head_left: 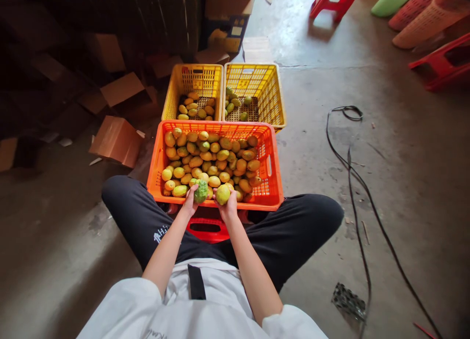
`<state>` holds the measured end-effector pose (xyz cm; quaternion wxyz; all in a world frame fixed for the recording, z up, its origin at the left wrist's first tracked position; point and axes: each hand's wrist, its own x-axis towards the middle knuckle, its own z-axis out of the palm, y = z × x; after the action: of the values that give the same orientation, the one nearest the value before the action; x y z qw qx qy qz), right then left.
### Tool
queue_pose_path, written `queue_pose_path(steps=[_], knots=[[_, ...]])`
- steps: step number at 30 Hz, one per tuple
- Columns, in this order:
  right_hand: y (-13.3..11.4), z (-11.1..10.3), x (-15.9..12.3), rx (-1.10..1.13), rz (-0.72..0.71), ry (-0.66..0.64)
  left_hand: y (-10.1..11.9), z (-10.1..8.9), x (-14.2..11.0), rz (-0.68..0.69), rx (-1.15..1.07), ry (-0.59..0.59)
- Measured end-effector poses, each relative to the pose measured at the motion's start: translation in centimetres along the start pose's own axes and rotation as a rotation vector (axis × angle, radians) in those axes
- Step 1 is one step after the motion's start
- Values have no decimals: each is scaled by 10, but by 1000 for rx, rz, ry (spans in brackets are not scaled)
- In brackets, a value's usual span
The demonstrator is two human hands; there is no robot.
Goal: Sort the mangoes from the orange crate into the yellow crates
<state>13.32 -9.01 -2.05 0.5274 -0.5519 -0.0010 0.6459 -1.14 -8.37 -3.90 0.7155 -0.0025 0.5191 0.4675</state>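
My left hand is closed around a bumpy green fruit at the near rim of the orange crate. Right beside it, my right hand grips a smoother yellow-green fruit. Many yellow and greenish oval fruits fill the crate below and beyond my hands; their exact kind I cannot make out. Behind stand two yellow crates side by side. The left yellow crate holds several yellowish fruits, while greener fruits lie in the right yellow crate.
A red stool shows between my legs. Cardboard boxes lie at the left. A black cable runs over the floor at the right, near a black perforated piece. Another red stool and stacked baskets stand farther back.
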Motion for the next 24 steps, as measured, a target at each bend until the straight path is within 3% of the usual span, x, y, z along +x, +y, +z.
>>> queue_pose_path(steps=[4,7,16,24], knots=[[-3,4,-2,46,104,120,1,2,3,8,-52,87],[-6,7,-5,65,135,164,4,4,2,-13,-47,70],[-4,8,-15,-66,-16,37,10,3,-4,29,-46,-46],[-1,7,-15,-41,-57,-27,8,3,-11,100,-8,-120]])
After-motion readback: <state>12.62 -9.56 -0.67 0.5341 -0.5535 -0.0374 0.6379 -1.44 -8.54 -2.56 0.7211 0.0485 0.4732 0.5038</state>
